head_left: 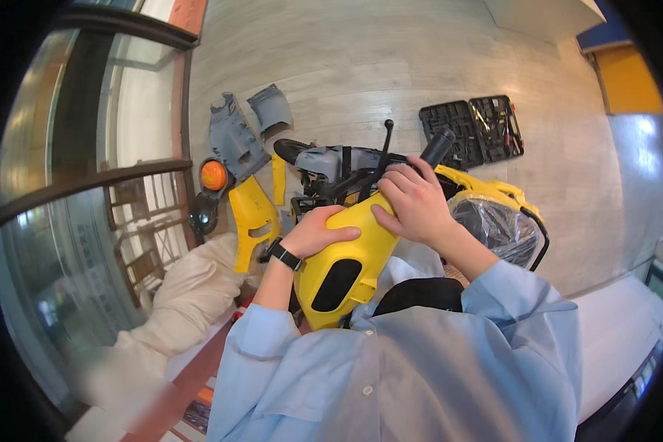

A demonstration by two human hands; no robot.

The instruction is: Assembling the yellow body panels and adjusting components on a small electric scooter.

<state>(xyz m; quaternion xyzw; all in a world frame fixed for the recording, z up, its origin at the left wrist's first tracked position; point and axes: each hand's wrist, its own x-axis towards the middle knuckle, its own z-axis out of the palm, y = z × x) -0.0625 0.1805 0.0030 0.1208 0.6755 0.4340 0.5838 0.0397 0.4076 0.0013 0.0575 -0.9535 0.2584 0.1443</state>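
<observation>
A yellow plastic scooter cover with a black oval inset lies close in front of my body, slanting up to the right. My left hand grips its left edge, thumb on top and the other fingers hidden beneath. At the upper end, my right hand bends its fingers over the cover, its thumb pressed on the yellow surface. Just beyond those fingers a black handlebar grip sticks out, and a black lever rises to its left. Behind lies the partly stripped scooter with grey and black parts.
Grey panels, yellow trim pieces and an orange round lamp lie on the floor at left. An open black tool case is at far right, near a plastic-wrapped yellow part. Cream cloth bunches beside the glass.
</observation>
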